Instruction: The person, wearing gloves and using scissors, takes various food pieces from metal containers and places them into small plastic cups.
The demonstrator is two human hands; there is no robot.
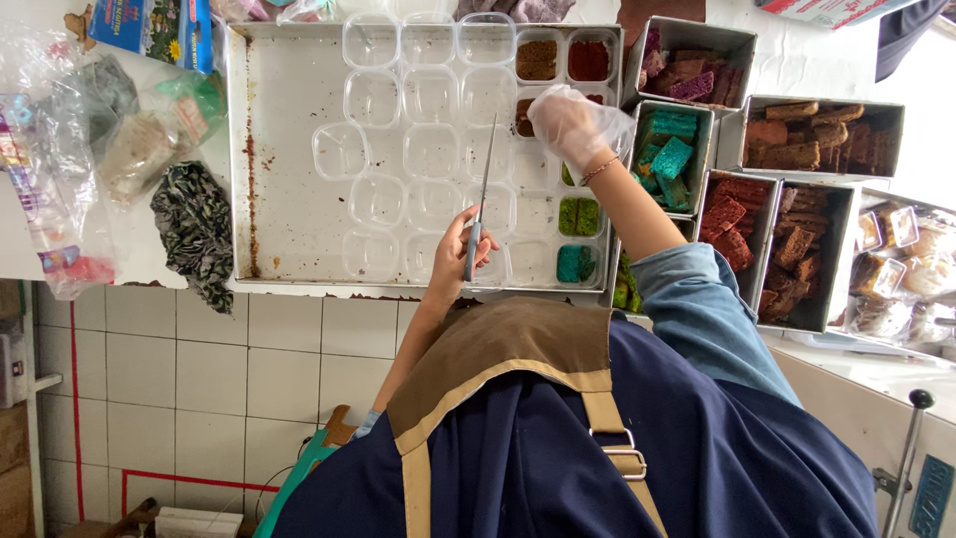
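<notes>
The left hand (460,254) is gripping a knife (481,194) over the tray (284,149) near its front edge, risking nicking the gloved right hand (570,125), whose curled fingers' hold I cannot tell.

Knife (482,194): long, thin blade, grey handle; held at the handle, blade pointing away over the tray of cups.
Plastic cups (430,149): clear, square with rounded corners, set in rows on the metal tray; most empty.
Filled cups (578,215): right-hand columns; hold brown, red, green and teal cake pieces.
</notes>
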